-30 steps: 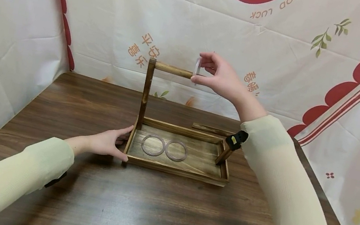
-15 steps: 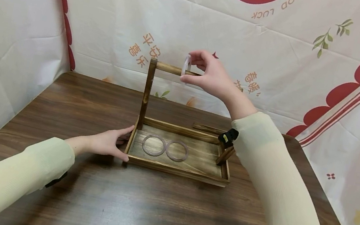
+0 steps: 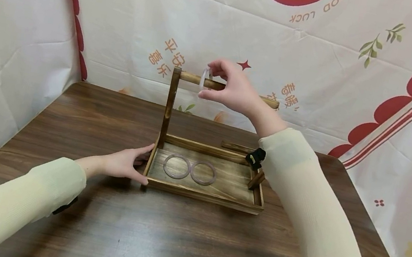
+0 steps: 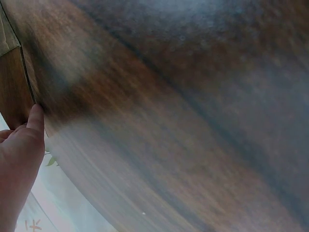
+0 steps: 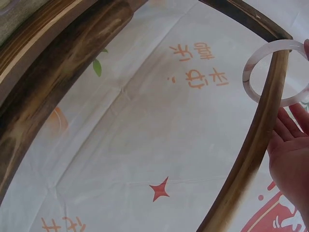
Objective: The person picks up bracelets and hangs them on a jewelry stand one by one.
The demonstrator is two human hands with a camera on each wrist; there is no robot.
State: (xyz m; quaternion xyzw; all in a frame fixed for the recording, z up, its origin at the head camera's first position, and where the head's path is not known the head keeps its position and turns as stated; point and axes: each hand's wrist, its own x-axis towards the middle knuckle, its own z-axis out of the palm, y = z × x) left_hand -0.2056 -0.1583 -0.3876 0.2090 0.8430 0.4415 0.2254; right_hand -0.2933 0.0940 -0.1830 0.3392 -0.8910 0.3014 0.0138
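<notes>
In the head view, my right hand (image 3: 233, 89) pinches a pale, translucent bangle (image 3: 203, 80) between thumb and fingers. The bangle circles the horizontal wooden bar (image 3: 188, 76) of a stand, nearer its left end. The right wrist view shows the bar passing through the bangle (image 5: 256, 60). My left hand (image 3: 121, 163) holds the left end of the stand's wooden tray (image 3: 202, 196), thumb at the near corner and fingers along the end wall. Two more bangles, the left one (image 3: 164, 165) and the right one (image 3: 215, 176), lie flat side by side in the tray.
An upright wooden post (image 3: 169, 108) carries the bar's left end. A wooden strip (image 3: 233, 146) lies behind the tray, and a slanted piece (image 3: 256, 181) at its right is partly hidden by my wrist. The brown table (image 3: 169, 241) meets a printed white cloth (image 3: 126, 18).
My right hand has moved left along the bar with the bangle, which has come from around mid-bar toward the left post. My left hand stays on the tray.
</notes>
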